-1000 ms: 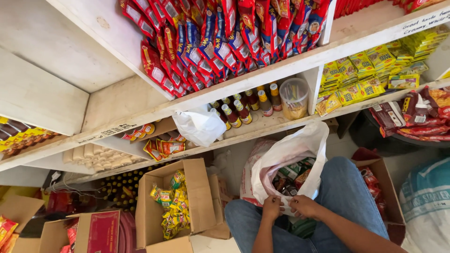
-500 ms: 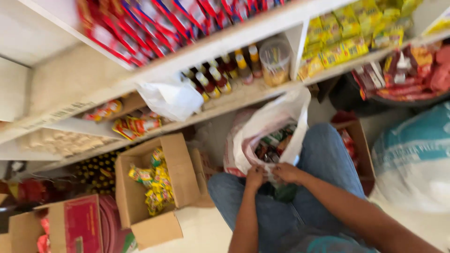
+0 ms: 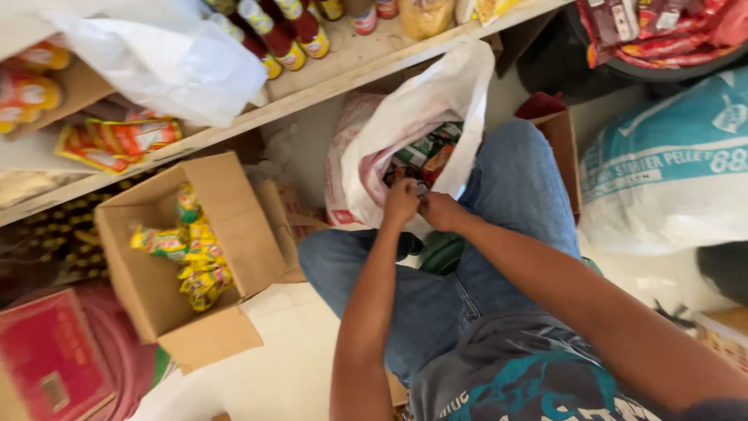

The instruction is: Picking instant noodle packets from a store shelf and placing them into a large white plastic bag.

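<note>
One white plastic bag [image 3: 405, 125] is propped open on the floor between the knees, just under the edge of the wooden shelf [image 3: 343, 78], with green and red packets [image 3: 425, 160] seen inside it. Two hands are pressed together at its mouth: the left hand [image 3: 401, 204] is curled in a narrow grip at the bag's near rim, and the right hand [image 3: 442, 210] is closed beside it; what is pinched cannot be told. One open cardboard box [image 3: 156, 288] of yellow packets [image 3: 195, 257] is set to the left. A second white bag [image 3: 164, 62] is laid on the shelf beside several red-capped bottles [image 3: 300, 31]. One large pale sack [image 3: 670, 179] is seen at the right.
</note>
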